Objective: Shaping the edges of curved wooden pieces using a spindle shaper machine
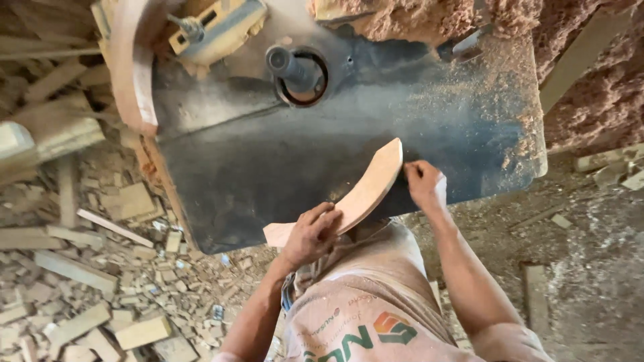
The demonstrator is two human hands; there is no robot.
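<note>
A dusty workshop lay below the camera: a dark metal machine surface [268, 167] powdered with sawdust stood over a floor littered with wood offcuts [100, 281]. On the near edge of that surface rested a curved wooden piece [362, 191], pale and flat, its long axis running from about 8 o'clock to 2 o'clock, bowed like a shallow arc. The left hand [310, 234] was clamped over its lower end at 8 o'clock, fingers wrapped across the top face, so this hand carried most of the grip. The right hand [426, 184] sat at the piece's upper end, near 3 o'clock of its middle, fingertips touching the edge just below the tip; the hands were well apart, one at each end. Beyond the piece, toward 11 o'clock, a vertical spindle [295, 70] rose from a round opening in the surface, well apart from the wood. At 10 o'clock another curved wooden part [131, 67] lay against the surface's far left edge.
</note>
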